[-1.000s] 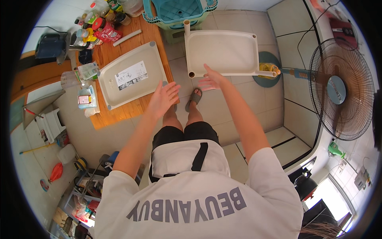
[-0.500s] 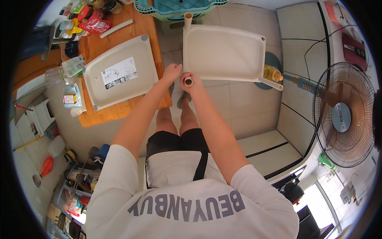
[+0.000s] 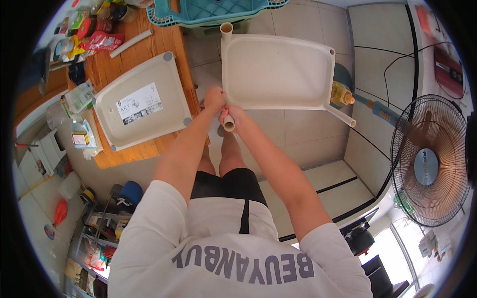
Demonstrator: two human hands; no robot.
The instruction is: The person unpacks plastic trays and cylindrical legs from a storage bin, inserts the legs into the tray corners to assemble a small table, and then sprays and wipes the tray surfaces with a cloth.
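Observation:
A beige plastic shelf tray [image 3: 278, 72] is in front of me, right of the table. Short beige tubes stick out at its corners: one upright tube [image 3: 226, 32] at the far left, another tube [image 3: 343, 116] slanting out at the near right. At the near-left corner my right hand [image 3: 234, 116] wraps round a tube [image 3: 229, 125], its hollow end facing me. My left hand [image 3: 214, 100] is closed right beside it, against that corner; its fingers are partly hidden, so what they grip is unclear. A second beige tray [image 3: 176, 107] with a printed paper label [image 3: 139, 103] lies on the wooden table.
The wooden table [image 3: 174, 42] also holds a loose tube [image 3: 130, 43], jars and packets. A teal basket [image 3: 213, 12] stands beyond. An oil bottle [image 3: 342, 93] sits right of the shelf tray. A fan [image 3: 428, 161] stands at the far right.
My left hand has come down closer to the right hand at the tray's near-left corner. The right hand still holds its tube. The whole view has shifted slightly.

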